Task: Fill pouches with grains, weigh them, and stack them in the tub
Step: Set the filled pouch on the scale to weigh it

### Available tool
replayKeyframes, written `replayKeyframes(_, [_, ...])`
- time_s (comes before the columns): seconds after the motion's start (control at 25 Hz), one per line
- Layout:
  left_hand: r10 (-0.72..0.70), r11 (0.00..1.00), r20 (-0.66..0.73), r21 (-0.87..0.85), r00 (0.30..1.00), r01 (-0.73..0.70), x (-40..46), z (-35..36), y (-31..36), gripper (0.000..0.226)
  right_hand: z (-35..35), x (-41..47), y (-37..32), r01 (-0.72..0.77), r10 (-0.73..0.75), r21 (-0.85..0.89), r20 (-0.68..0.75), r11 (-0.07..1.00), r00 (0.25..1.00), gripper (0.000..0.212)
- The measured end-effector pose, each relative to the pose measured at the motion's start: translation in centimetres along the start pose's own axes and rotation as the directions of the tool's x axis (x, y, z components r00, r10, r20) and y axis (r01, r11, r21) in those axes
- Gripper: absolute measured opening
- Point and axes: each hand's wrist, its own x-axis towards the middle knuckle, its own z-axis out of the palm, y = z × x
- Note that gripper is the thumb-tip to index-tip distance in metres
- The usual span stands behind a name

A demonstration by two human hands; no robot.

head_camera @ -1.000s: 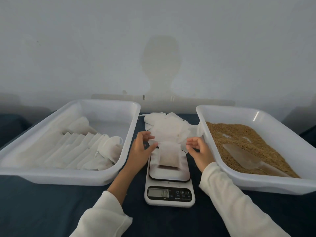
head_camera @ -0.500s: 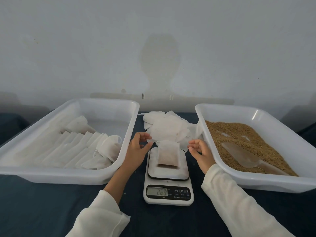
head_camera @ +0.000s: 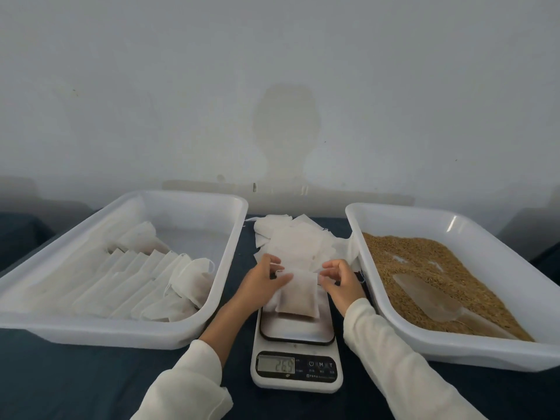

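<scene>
A filled white pouch lies on the platform of a white digital scale, whose display shows a reading. My left hand holds the pouch's top left edge, with the thumb lying across it. My right hand has curled fingers and pinches the top right corner. The left white tub holds several filled pouches laid in rows. The right white tub holds brown grain with a clear scoop lying in it.
A loose pile of flat empty pouches lies on the dark cloth behind the scale, between the two tubs. A pale wall rises just beyond the table. Dark cloth shows in front of both tubs.
Both hands were held apart on either side of the pouch; now they have closed in on its top corners. The scale reading has settled.
</scene>
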Motion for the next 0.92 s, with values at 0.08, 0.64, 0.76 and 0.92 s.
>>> replayKeyframes(0.08, [-0.045, 0.992, 0.058, 0.124, 0.997, 0.038, 0.3, 0.6, 0.7, 0.060, 0.6, 0.4, -0.6, -0.059, 0.060, -0.025, 0.036, 0.998, 0.998, 0.026])
replayKeyframes(0.64, [0.286, 0.913, -0.222, 0.358, 0.932, -0.194, 0.5, -4.5, 8.3, 0.019, 0.9, 1.3, -9.4, 0.260, -0.263, 0.076, 0.030, 0.963, 0.964, 0.018])
replayKeyframes(0.76, [0.217, 0.937, -0.275, 0.328, 0.937, -0.121, 2.0, -9.8, 8.1, 0.022, 2.0, 2.0, -10.8, 0.266, -0.270, 0.048, 0.088, 0.963, 0.959, 0.018])
replayKeyframes(0.92, [0.061, 0.967, -0.358, 0.252, 0.932, 0.034, 4.5, -17.6, 4.1, 0.018, 3.3, 2.9, -10.1, 0.238, -0.230, -0.030, 0.173, 0.971, 0.958, 0.013])
